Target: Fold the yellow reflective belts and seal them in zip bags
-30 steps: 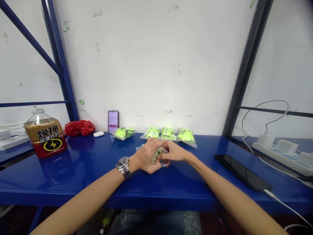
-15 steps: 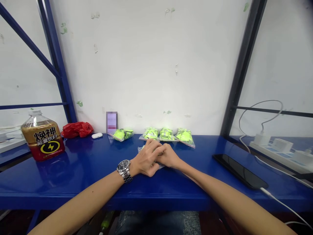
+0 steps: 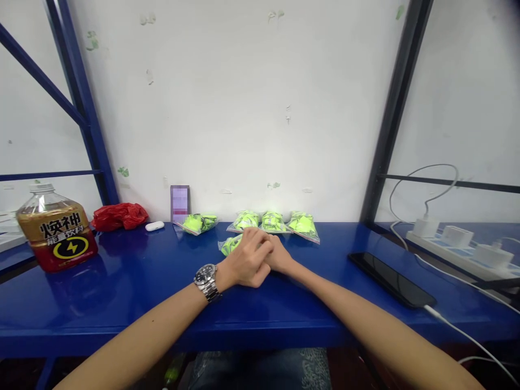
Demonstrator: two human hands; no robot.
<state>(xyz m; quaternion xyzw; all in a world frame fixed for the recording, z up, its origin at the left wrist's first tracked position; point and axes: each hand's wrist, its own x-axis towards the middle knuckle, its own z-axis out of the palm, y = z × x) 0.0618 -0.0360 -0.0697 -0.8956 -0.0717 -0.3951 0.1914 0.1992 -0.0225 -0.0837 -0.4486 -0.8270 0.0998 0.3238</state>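
My left hand point(image 3: 248, 259), with a metal watch on its wrist, is curled at the middle of the blue table point(image 3: 162, 292). Against it, on the right, is my right hand point(image 3: 278, 253), its fingers bent and partly hidden behind the left. Both hands are closed on a clear bag with yellow-green fabric point(image 3: 228, 245), which shows at the left of my left hand; the rest of it is covered. Behind the hands, similar bags point(image 3: 246, 220) stand in a row near the wall, and one more bag point(image 3: 197, 222) lies further left.
At the left are a large drink bottle point(image 3: 59, 230), a red plastic bag point(image 3: 120, 216) and a small white case point(image 3: 155, 226). A phone point(image 3: 180, 203) leans on the wall. Rightward lie a charging black phone point(image 3: 392, 279) and a power strip point(image 3: 463, 249) with cables.
The view has shifted slightly rightward. More of the held bag's yellow-green fabric now shows left of my left hand. My hands remain together.
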